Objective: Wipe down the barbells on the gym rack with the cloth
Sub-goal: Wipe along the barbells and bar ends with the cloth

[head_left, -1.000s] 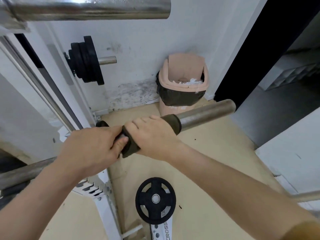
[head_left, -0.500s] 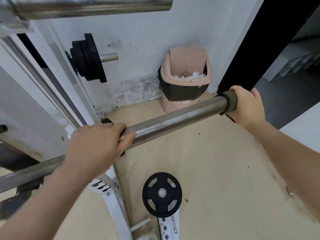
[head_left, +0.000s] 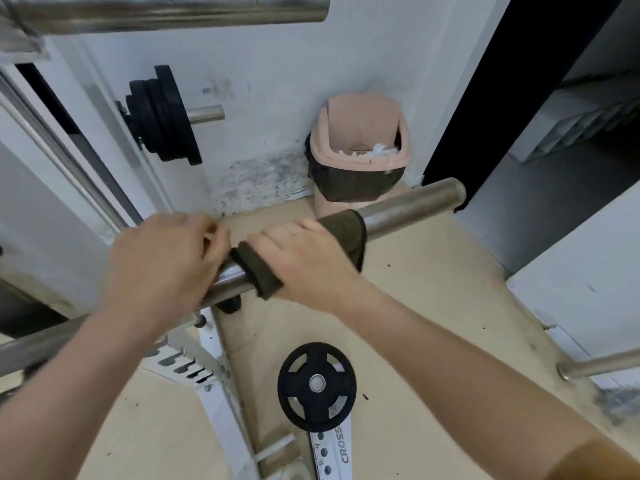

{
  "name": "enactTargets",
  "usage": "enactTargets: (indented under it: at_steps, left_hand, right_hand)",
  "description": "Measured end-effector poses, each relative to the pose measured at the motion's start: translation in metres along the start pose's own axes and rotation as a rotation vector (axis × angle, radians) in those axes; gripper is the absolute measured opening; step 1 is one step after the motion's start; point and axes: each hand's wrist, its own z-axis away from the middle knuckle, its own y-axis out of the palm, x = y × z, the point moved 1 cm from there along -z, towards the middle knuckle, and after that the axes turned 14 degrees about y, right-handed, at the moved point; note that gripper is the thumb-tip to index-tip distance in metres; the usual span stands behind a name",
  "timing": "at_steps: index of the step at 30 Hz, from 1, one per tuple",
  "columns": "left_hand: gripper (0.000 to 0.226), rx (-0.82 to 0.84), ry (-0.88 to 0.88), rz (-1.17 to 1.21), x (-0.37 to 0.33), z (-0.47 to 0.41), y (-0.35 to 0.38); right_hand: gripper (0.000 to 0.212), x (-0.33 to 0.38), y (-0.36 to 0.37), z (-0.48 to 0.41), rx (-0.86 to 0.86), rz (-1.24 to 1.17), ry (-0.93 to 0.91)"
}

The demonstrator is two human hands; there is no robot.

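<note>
Pink bin [head_left: 317,147] holds white scraps [head_left: 379,150], behind the barbell [head_left: 412,202] wrapped in cloth [head_left: 346,233]

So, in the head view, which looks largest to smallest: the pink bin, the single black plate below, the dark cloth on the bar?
1. Pink plastic swing-lid bin.
2-3. Round black weight plate and dark olive cloth: alike; right hand covers the cloth's middle, so unranked.

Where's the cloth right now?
Centre of the head view, cloth wrapped round the barbell under the right hand, just right of the left hand, in front of the bin.
</note>
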Motion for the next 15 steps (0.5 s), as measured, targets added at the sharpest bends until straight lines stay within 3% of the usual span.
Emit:
enactTargets:
  at_steps: [5, 7, 9, 12, 15]
  left_hand:
    - [0.066, 0.143, -0.06, 0.072, -0.001, 0.021, 0.008]
    - [0.071, 0.236, -0.113, 0.259, 0.01, 0.007, 0.009]
    - [0.068, 0.36, -0.204, 0.58, 0.018, -0.006, 0.007]
    - [0.048, 0.179, -0.26, 0.87, 0.022, -0.009, 0.005]
    - [0.048, 0.032, -0.209, 0.75, 0.018, 0.0, 0.002]
  right_hand:
    - [0.045, -0.063, -0.013, 0.013, 0.036, 0.167, 0.303]
    - [0.038, -0.031, -0.008, 0.009, 0.013, 0.179, 0.371]
    - [0.03, 0.024, 0.004, 0.0, -0.017, 0.153, 0.323]
    - [0.02, 0.093, 0.02, -0.004, -0.095, 0.035, 0.226]
    - [0.03, 0.083, 0.017, 0.002, -0.119, -0.014, 0.108]
